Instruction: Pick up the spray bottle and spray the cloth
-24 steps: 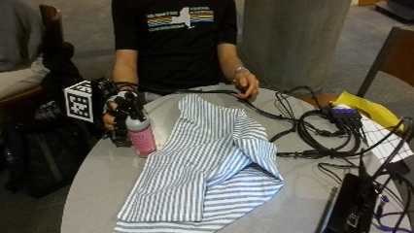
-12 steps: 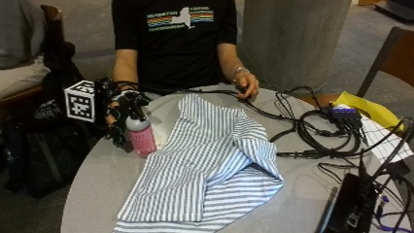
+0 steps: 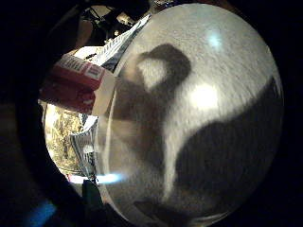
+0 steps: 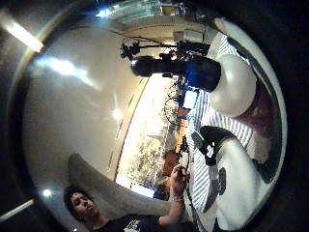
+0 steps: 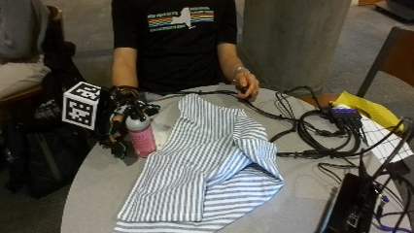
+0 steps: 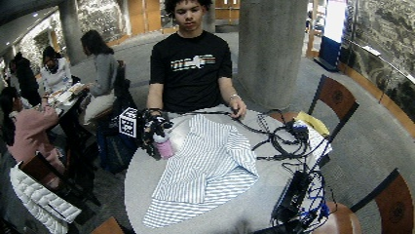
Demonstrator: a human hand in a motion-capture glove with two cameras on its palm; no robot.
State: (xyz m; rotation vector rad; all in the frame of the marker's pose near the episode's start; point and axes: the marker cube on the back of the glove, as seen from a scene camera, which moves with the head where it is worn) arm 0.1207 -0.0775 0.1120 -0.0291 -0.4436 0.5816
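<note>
Gloved right hand was at the table's left edge as the outside view shows it, forearm coming down from the shoulder, wrist above the tabletop. Fingers were curled round the pink spray bottle; the bottle stood upright on the table, its base touching the surface, just beside the near-left edge of the cloth. The bottle's black spray head rose between the gloved fingers. The little-finger palm view showed the bottle's red body and white label close against the palm, with grey tabletop filling the rest.

Bare left hand rested on the far side of the table, fingers bent over a black cable; could not tell whether it gripped it.

Count: one spray bottle; one blue-and-white striped cloth, spread and partly folded over itself across the table's middle; one round grey table. A tangle of black cables lay to the cloth's right, number not countable. One yellow sheet lay beyond them.
</note>
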